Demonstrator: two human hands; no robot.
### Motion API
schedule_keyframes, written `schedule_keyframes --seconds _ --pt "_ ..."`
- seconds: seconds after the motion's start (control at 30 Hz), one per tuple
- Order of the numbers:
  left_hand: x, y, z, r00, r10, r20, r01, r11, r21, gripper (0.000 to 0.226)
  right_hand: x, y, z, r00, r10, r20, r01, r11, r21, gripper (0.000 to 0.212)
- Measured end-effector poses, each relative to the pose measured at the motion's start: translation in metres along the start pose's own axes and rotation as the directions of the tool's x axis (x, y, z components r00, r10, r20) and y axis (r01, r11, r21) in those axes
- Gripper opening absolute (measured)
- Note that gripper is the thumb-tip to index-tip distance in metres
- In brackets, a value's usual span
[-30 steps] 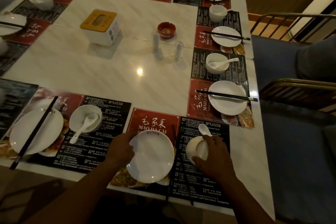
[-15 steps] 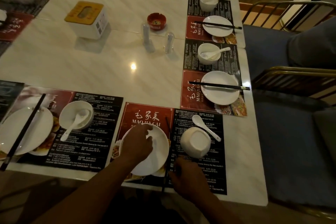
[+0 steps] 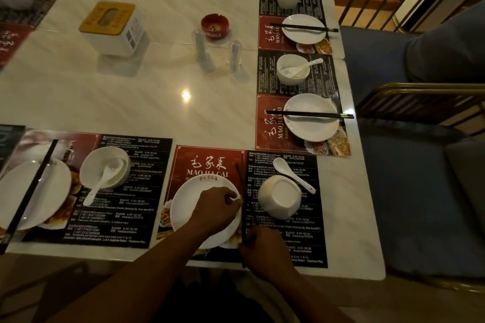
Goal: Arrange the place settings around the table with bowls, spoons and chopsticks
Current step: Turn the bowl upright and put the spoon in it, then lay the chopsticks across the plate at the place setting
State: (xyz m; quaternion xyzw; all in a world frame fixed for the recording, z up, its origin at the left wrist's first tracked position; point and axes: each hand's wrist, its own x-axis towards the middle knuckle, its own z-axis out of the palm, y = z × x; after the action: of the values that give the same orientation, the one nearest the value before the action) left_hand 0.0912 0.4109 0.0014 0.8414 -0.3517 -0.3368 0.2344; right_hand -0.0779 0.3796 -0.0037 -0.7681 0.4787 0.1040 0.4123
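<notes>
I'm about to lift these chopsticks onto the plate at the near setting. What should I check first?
1. Grip: the right hand has its fingers curled round the near end of the chopsticks: ok.
2. Landing spot: the plate is covered by the left hand: not ok.
3. Path: the chopsticks lie apart from the bowl: ok.
4. Upright bowl: it looks tipped or overturned: cannot tell.
5. Spoon placement: the spoon lies on the mat beside the bowl, not in it: not ok.
</notes>
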Motion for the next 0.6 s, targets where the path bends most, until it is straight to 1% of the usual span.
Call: schedule_keyframes --seconds 0.07,0.17,0.27,0.33,0.43,0.5,0.6 --pt "-0.002 0.005 0.002 1.0 0.008 0.023 -0.006 0.999 -0.053 0.037 -0.004 -0.001 -0.004 0.999 -0.046 0.001 0.046 0.999 0.014 0.017" --pt "-0.005 0.009 0.001 1.0 -0.012 0.024 0.015 0.99 -0.138 0.028 -0.008 -0.007 -0.009 0.991 -0.135 -0.012 0.135 0.991 0.013 0.017" --pt "-0.006 0.004 -0.007 0.997 -0.06 0.038 0.067 0.972 -0.227 0.025 -0.007 -0.006 -0.009 0.983 -0.177 -0.05 0.178 0.984 0.019 0.026" --pt "-0.007 -0.005 -0.015 0.997 -0.073 0.031 0.078 0.974 -0.215 0.026 -0.004 0.002 -0.01 0.974 -0.179 -0.142 0.167 0.981 -0.094 0.025" --pt "-0.008 -0.023 -0.03 0.991 -0.129 0.019 0.131 0.974 -0.184 0.03 0.002 0.019 -0.006 0.943 -0.21 -0.258 0.134 0.95 -0.283 0.009" --pt "-0.009 -0.035 -0.039 0.984 -0.176 0.026 0.178 0.97 -0.167 0.032 0.007 0.025 0.001 0.945 -0.217 -0.246 0.121 0.927 -0.355 0.005" --pt "-0.01 -0.046 -0.048 0.975 -0.22 0.02 0.221 0.968 -0.124 0.028 0.011 0.024 0.008 0.954 -0.211 -0.215 0.114 0.913 -0.391 0.014"
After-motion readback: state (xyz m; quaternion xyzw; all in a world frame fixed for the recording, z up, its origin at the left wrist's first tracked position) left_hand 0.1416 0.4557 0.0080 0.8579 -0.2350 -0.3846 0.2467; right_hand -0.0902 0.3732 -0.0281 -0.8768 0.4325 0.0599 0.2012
